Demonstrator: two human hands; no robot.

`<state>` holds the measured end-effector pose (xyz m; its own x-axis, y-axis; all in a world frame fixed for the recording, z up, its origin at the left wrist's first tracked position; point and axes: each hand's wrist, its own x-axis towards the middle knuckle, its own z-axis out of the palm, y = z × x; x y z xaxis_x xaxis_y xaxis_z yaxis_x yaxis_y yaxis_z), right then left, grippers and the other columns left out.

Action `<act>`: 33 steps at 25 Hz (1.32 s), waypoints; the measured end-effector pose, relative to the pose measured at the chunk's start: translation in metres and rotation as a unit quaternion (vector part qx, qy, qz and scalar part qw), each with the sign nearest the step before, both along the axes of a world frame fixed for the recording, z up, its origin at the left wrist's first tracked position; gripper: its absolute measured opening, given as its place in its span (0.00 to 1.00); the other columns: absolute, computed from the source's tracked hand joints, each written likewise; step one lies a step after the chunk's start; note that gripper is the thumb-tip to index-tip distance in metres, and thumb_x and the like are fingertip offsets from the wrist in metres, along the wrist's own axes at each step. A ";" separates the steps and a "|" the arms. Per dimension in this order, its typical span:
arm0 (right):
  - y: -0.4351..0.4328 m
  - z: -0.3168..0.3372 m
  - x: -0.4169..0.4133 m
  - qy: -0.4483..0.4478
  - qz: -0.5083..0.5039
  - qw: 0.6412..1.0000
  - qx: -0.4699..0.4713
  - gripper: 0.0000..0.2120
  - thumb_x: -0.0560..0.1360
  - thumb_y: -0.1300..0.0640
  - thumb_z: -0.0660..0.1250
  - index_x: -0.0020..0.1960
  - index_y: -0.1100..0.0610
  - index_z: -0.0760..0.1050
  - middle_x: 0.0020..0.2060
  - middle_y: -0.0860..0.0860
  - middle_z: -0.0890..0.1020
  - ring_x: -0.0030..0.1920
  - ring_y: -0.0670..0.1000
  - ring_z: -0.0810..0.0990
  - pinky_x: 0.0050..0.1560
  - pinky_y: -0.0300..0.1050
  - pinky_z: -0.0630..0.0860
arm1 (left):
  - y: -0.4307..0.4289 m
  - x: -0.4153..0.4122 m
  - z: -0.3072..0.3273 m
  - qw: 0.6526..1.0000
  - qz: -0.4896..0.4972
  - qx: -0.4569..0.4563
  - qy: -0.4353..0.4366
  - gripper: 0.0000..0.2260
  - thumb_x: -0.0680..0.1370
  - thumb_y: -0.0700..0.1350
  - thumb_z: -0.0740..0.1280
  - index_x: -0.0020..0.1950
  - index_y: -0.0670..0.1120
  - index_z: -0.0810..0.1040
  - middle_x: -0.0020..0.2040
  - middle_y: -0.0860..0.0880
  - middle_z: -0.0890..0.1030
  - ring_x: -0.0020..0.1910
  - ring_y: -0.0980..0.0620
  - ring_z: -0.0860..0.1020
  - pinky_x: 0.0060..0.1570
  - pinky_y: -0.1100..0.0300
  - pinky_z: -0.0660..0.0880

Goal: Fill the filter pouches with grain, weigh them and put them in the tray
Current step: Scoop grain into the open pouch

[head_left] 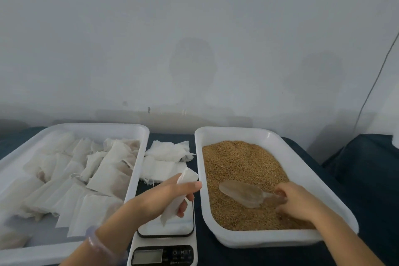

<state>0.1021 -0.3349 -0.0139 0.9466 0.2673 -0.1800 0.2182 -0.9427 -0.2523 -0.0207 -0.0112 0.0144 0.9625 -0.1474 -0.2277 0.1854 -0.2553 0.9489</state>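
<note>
My left hand is closed around an empty white filter pouch, held above the kitchen scale. My right hand grips the handle of a clear plastic scoop that lies on the brown grain in the white tub on the right. The white tray on the left holds several filled pouches. A loose pile of empty pouches lies between the two containers, behind the scale.
The scale's display sits at the near edge and looks blank. Everything rests on a dark blue cloth against a pale wall. A thin cable hangs down the wall at the right.
</note>
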 end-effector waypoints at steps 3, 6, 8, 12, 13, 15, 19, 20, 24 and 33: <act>0.003 -0.005 0.002 -0.058 0.024 0.996 -0.055 0.13 0.71 0.47 0.70 0.55 0.43 0.74 0.53 0.43 0.74 0.53 0.44 0.74 0.57 0.42 0.73 | -0.007 0.000 0.002 0.999 0.024 -0.042 0.020 0.29 0.64 0.64 0.66 0.55 0.43 0.77 0.40 0.48 0.78 0.36 0.50 0.75 0.45 0.55 0.73; 0.011 -0.001 0.002 -0.079 0.071 0.991 -0.080 0.08 0.73 0.48 0.68 0.45 0.42 0.68 0.48 0.41 0.74 0.48 0.41 0.72 0.50 0.36 0.70 | -0.010 -0.002 0.006 0.999 0.035 -0.038 0.008 0.22 0.68 0.57 0.60 0.52 0.43 0.77 0.36 0.51 0.78 0.34 0.54 0.75 0.39 0.63 0.73; 0.014 0.005 0.003 -0.081 0.077 0.993 -0.044 0.10 0.75 0.50 0.67 0.44 0.40 0.65 0.47 0.40 0.76 0.48 0.40 0.75 0.52 0.36 0.70 | -0.010 -0.003 0.006 0.999 0.042 0.010 -0.008 0.18 0.70 0.56 0.58 0.49 0.44 0.76 0.33 0.54 0.78 0.32 0.56 0.75 0.36 0.64 0.72; 0.008 0.021 0.012 -0.205 0.077 0.971 -0.095 0.13 0.77 0.51 0.63 0.59 0.38 0.70 0.57 0.34 0.72 0.63 0.41 0.68 0.73 0.51 0.45 | -0.006 -0.003 0.006 0.996 0.059 0.065 -0.028 0.16 0.69 0.54 0.63 0.50 0.46 0.73 0.37 0.50 0.78 0.36 0.55 0.77 0.42 0.60 0.72; 0.006 0.024 0.013 -0.210 0.090 0.966 -0.119 0.14 0.77 0.51 0.63 0.60 0.37 0.70 0.58 0.34 0.71 0.64 0.41 0.67 0.73 0.51 0.41 | -0.005 -0.003 0.006 0.996 0.056 0.070 -0.027 0.17 0.67 0.53 0.64 0.51 0.46 0.72 0.39 0.48 0.78 0.38 0.53 0.77 0.45 0.58 0.73; 0.006 0.026 0.011 -0.183 0.118 0.966 -0.137 0.14 0.77 0.51 0.62 0.60 0.36 0.70 0.59 0.33 0.70 0.65 0.41 0.65 0.72 0.53 0.37 | -0.007 -0.002 0.008 0.996 0.050 0.067 -0.031 0.18 0.65 0.52 0.65 0.53 0.48 0.71 0.44 0.47 0.76 0.40 0.53 0.76 0.48 0.56 0.74; 0.017 0.014 0.002 -0.116 0.178 0.973 -0.093 0.13 0.77 0.50 0.62 0.60 0.37 0.71 0.58 0.31 0.71 0.64 0.37 0.63 0.72 0.52 0.33 | -0.018 0.006 0.015 0.993 0.056 0.071 -0.070 0.16 0.66 0.50 0.66 0.52 0.51 0.69 0.46 0.48 0.76 0.41 0.53 0.75 0.48 0.55 0.75; 0.018 0.011 0.000 -0.104 0.181 0.975 -0.074 0.13 0.77 0.50 0.62 0.60 0.37 0.71 0.58 0.31 0.70 0.64 0.37 0.62 0.73 0.52 0.33 | -0.022 0.008 0.017 0.992 0.057 0.071 -0.082 0.15 0.67 0.49 0.67 0.52 0.51 0.69 0.47 0.48 0.76 0.42 0.53 0.75 0.48 0.54 0.76; 0.007 0.009 -0.003 -0.068 0.150 0.986 0.001 0.12 0.77 0.51 0.63 0.56 0.35 0.70 0.55 0.30 0.71 0.64 0.37 0.64 0.73 0.49 0.36 | -0.036 0.015 0.021 0.985 0.070 0.099 -0.125 0.17 0.65 0.52 0.67 0.49 0.51 0.66 0.50 0.44 0.76 0.43 0.51 0.75 0.46 0.54 0.75; -0.021 0.026 -0.010 -0.068 0.063 0.990 0.105 0.12 0.77 0.51 0.63 0.54 0.35 0.68 0.51 0.33 0.74 0.61 0.42 0.72 0.70 0.55 0.60 | -0.066 0.059 0.016 0.959 0.065 0.206 -0.184 0.30 0.68 0.51 0.75 0.64 0.51 0.64 0.51 0.54 0.72 0.47 0.56 0.73 0.36 0.67 0.67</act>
<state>0.0926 -0.3560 0.0119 0.9152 0.4026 0.0180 0.3757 -0.8362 -0.3995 0.0381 -0.0775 0.0300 0.9930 0.0081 0.1175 -0.0873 -0.6193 0.7803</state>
